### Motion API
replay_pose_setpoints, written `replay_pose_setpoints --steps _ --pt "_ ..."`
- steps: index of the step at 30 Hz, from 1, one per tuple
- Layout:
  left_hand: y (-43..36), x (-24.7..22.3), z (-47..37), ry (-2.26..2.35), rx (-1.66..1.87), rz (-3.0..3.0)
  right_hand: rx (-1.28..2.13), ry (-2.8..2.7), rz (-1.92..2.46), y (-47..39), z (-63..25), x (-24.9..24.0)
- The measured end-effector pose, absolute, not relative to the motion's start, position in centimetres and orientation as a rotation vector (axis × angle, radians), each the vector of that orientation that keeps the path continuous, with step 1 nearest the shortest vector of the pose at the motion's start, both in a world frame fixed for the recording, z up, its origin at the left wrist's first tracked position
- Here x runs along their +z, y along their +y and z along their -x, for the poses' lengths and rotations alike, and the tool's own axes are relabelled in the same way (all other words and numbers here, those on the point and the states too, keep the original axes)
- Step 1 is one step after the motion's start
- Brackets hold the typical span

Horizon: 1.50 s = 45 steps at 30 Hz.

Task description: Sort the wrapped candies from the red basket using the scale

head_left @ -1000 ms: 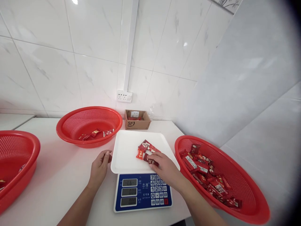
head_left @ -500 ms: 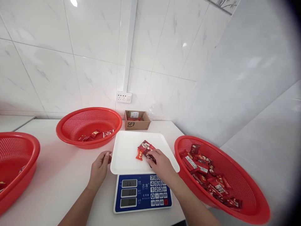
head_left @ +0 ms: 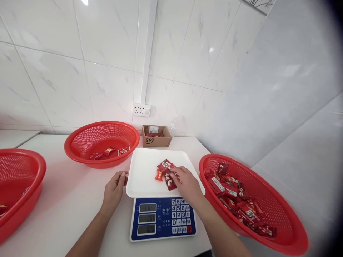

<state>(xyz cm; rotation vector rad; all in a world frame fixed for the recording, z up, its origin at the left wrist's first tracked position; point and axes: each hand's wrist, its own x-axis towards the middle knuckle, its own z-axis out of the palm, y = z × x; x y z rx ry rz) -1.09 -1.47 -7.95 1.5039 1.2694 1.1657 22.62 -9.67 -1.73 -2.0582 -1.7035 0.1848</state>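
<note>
A white weighing tray (head_left: 144,185) sits on a blue-fronted digital scale (head_left: 163,218). Several red wrapped packets lie on it: a dark red packet (head_left: 169,181), a small bright red packet (head_left: 159,175) and a red packet with white print (head_left: 165,164). My right hand (head_left: 187,185) is over the right part of this pile, thumb and index finger apart beside the dark red packet; its other fingertips are partly hidden. Just off the tray's left edge, my left hand (head_left: 114,189) is closed, thumb against curled fingers; whatever it may hold is hidden.
At right stands a red perforated basket (head_left: 292,221) full of similar packets. Another red basket (head_left: 80,137) at back left holds a few packets. A third red basket (head_left: 37,167) is cut off at left. Behind the tray is a cardboard box (head_left: 158,142), below a wall socket (head_left: 142,110).
My right hand has shifted slightly right and up, uncovering more of the dark red packet, which now lies flat on the tray. My left hand has hardly moved.
</note>
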Motion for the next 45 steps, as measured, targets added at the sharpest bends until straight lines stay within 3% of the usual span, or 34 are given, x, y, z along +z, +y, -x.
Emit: replay_pose_setpoints --steps 11,34,45 --pt "-1.6 -7.7 0.9 1.259 1.174 -1.468 0.216 -1.749 1.981 -8.9 -25.2 -2.5" --pt "-1.5 -7.7 0.9 1.237 1.158 -1.468 0.233 -1.883 1.792 -9.3 -22.2 -1.8" --pt "-1.6 -7.7 1.1 1.241 1.149 -1.486 0.049 -2.03 1.799 -7.2 -20.0 -2.0"
